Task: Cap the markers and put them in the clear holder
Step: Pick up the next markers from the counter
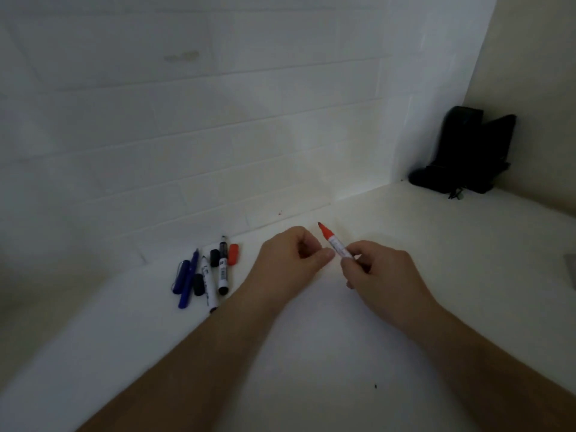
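My right hand (378, 269) pinches an uncapped red marker (335, 244) by its white barrel, tip pointing up and away. My left hand (293, 258) is beside it with fingers curled, the thumb close to the barrel; nothing shows in its grip. To the left on the white surface lie a red cap (233, 254), two black markers (223, 266) (208, 283), two black caps (214, 257) (198, 284), a blue pen (188, 283) and a blue cap (180, 277). No clear holder is in view.
A white tiled wall (218, 135) rises just behind the markers. A black object (467, 151) stands in the far right corner. A grey edge (570, 269) shows at the right border. The white surface (311, 353) stretches toward me.
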### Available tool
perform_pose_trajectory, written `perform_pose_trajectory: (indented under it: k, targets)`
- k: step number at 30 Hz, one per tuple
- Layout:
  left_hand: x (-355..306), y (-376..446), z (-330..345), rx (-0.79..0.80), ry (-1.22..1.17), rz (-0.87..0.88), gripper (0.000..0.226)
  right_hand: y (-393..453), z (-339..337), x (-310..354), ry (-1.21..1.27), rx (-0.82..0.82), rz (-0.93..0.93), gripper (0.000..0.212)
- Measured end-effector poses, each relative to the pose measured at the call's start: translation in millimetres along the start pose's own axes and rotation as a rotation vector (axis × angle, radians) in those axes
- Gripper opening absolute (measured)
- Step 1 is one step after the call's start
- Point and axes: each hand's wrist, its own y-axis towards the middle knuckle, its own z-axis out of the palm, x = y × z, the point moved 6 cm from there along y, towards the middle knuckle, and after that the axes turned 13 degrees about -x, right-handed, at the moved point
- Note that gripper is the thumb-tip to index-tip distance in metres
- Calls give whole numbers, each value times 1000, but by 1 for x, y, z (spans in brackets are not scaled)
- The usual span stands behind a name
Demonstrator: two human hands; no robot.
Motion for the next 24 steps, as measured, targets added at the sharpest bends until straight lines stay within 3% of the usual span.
perform_pose_trajectory:
  k: [2,6,12,16,19,22,24]
  targets:
    - [-5,10,-21,-32,333,160,19,0,0,-2,-32,8,18,10]
    - [18,36,-76,-78,742,95,33,-1,2,3,-107,34,-37,17]
    - [50,35,-99,-4,959,-21,47,-1,4,4,-119,49,-71,23]
    - [48,31,-82,-13,969,18,50,-2,3,5,-113,42,-75,24]
    - [37,29,-66,-32,890,131,34,-2,0,4,-96,34,-57,23]
    - [18,25,-47,-67,505,181,11,1,-5,-2,-106,6,-35,22]
    - [10,19,-32,-71,234,124,15,5,-10,-7,-107,-13,-34,15]
